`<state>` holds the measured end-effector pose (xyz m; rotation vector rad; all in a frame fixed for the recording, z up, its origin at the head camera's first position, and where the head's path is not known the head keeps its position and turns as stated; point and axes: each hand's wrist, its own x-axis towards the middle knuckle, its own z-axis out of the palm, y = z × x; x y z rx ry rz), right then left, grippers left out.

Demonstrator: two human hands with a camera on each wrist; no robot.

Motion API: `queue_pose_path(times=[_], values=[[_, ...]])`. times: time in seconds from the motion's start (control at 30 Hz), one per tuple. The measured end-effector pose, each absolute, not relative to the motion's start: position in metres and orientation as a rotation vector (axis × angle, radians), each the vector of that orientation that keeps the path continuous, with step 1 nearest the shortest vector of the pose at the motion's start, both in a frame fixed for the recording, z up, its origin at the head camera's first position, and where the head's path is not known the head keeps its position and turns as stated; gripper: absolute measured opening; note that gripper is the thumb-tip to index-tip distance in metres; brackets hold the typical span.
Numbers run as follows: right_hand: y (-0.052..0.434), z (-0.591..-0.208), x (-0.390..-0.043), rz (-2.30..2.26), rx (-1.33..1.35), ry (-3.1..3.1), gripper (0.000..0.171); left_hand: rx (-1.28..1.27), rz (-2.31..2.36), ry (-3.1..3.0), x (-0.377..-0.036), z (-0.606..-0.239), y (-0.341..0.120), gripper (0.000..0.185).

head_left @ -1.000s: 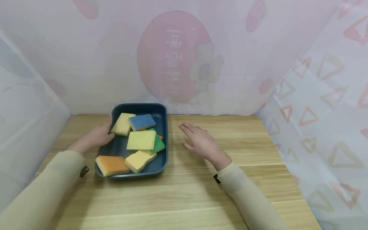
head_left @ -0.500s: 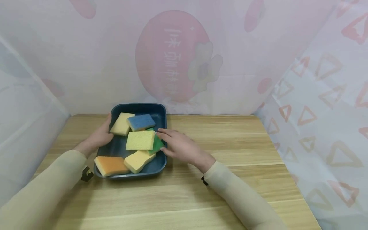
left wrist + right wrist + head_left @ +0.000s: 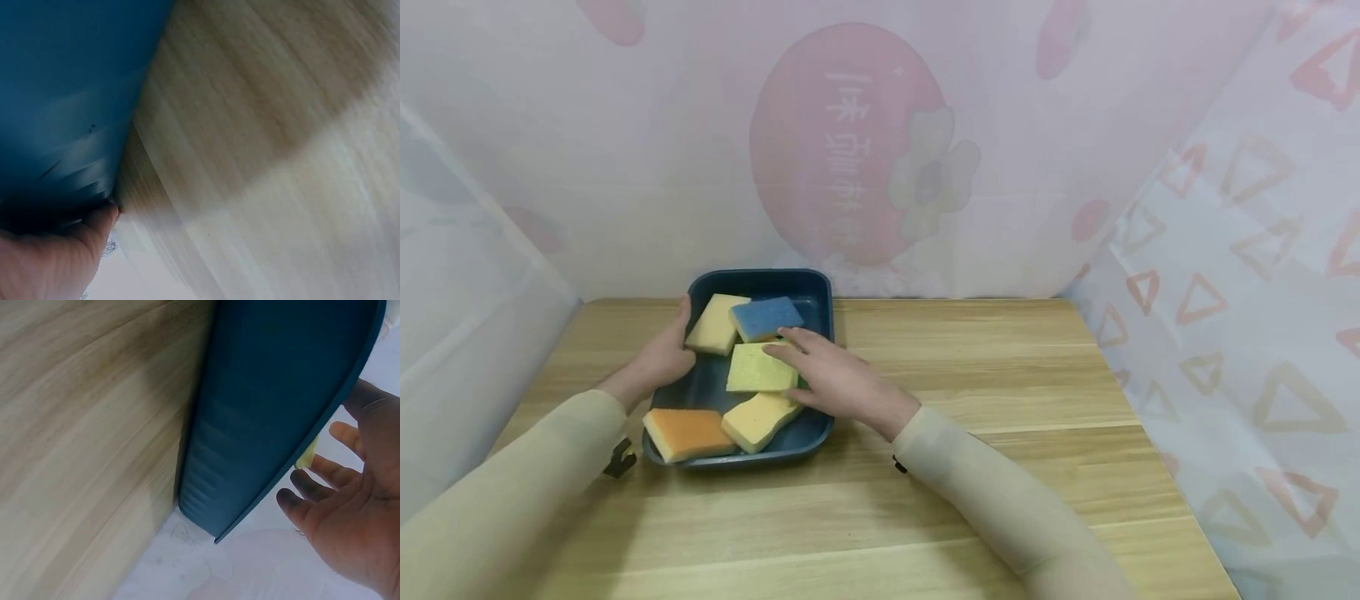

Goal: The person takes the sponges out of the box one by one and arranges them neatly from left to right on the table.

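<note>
Right hand (image 3: 842, 383) now over yellow sponge (image 3: 747, 369) — fingers spread, sponge apparently within reach; left hand (image 3: 658, 358) grips tray (image 3: 700, 389).

I view a dark blue tray (image 3: 703, 387); in it, an orange-topped sponge (image 3: 692, 432), a blue-topped sponge (image 3: 767, 318) and yellow sponges (image 3: 748, 368); beneath it, a tan wood-grain table (image 3: 865, 525); behind it, a whitish backdrop (image 3: 1030, 225) printed pink; right of it, triangle-patterned cloth (image 3: 1247, 342), red and beige.

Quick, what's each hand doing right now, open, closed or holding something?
Left hand: holding the blue tray at its side.
Right hand: open over the middle yellow sponge; contact can't be told.
</note>
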<state>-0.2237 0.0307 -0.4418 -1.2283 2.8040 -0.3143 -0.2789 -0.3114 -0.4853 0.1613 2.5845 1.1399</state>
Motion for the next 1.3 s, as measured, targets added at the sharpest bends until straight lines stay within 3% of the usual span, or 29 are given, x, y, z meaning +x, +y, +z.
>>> queue_pose_path(times=[0.3,0.5,0.73,1.3], values=[[0.021,-0.447,-0.229,-0.287,-1.212,2.801,0.075,0.148,1.085,2.603,-0.278,-0.483,-0.306,0.114],[0.027,-0.445,-0.230,-0.375,-1.221,2.792,0.062,0.133,1.044,2.626,-0.275,-0.480,-0.304,0.113],[0.045,-0.435,-0.227,-0.524,-1.226,2.804,0.048,0.118,0.980,2.660,-0.273,-0.476,-0.301,0.113],[0.105,-0.411,-0.239,-0.773,-1.079,2.919,0.038,0.154,0.940,2.682,-0.271,-0.478,-0.300,0.111]])
